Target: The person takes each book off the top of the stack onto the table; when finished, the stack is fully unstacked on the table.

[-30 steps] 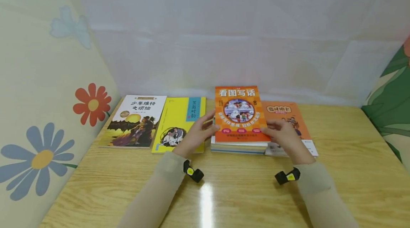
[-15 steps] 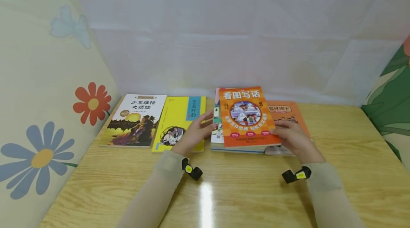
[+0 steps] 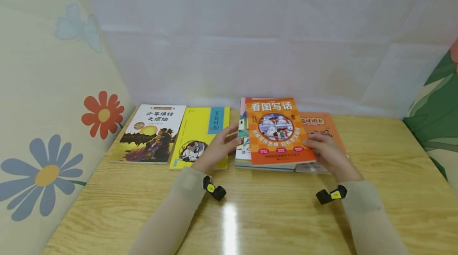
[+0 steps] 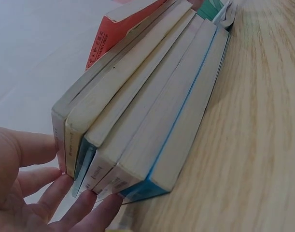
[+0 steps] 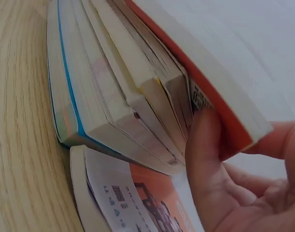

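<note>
The right hand pinches the right edge of the orange book, which sits askew over the stack. The left hand, fingers loosely extended, touches the stack's left side. A yellow book lies farther left.

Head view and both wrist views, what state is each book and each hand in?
Stack: books closed, lying flat
Orange book: closed, askew over the stack, overhanging its right side
Right hand: pinching the orange book's edge
Left hand: fingertips touching the stack's side
White book: closed, flat
Yellow book: closed, flat
Orange-and-white book: closed, partly hidden by the right hand
</note>
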A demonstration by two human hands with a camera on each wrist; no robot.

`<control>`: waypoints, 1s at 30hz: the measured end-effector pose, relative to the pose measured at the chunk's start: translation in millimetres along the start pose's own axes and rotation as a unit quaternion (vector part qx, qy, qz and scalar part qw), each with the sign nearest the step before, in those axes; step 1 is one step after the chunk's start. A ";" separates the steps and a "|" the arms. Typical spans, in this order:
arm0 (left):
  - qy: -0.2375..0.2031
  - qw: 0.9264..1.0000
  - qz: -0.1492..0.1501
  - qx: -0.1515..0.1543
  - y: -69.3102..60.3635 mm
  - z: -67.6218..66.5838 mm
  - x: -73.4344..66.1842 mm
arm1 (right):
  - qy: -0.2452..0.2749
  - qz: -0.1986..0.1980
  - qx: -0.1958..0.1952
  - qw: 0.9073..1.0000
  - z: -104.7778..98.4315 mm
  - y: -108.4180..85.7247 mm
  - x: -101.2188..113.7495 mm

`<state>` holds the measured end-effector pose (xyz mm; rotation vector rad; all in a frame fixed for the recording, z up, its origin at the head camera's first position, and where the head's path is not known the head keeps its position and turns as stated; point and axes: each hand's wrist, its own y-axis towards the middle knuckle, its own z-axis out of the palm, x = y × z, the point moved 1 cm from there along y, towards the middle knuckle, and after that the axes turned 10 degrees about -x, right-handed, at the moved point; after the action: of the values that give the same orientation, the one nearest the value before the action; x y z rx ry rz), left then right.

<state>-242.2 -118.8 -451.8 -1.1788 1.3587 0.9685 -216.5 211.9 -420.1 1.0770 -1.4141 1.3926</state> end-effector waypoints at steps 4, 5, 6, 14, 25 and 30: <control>0.003 1.000 -0.002 0.005 0.9 0.9 1.2 | -0.031 -0.015 0.000 0.999 -7.1 -2.4 0.8; 0.003 1.000 -0.003 0.006 0.9 1.0 1.4 | -0.035 -0.020 0.000 0.999 -9.8 -3.2 1.1; 0.003 1.000 -0.004 0.005 0.9 1.1 1.7 | -0.036 -0.025 0.000 0.999 -12.3 -4.1 1.9; 0.018 1.000 -0.001 0.000 -0.3 -0.1 3.8 | 0.008 -0.057 -0.003 0.998 -38.0 -10.9 3.5; 0.019 1.000 -0.006 -0.005 -2.4 -1.0 5.3 | 0.126 -0.090 -0.021 0.988 -95.2 -20.3 -18.8; 0.017 1.000 0.001 0.001 -2.9 -0.7 5.4 | 0.161 -0.093 -0.019 0.982 -126.6 -25.5 -23.3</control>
<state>-239.4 -120.8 -456.9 -1.1976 1.3865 0.9530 -185.4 338.6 -434.3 0.8886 -1.0744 1.3282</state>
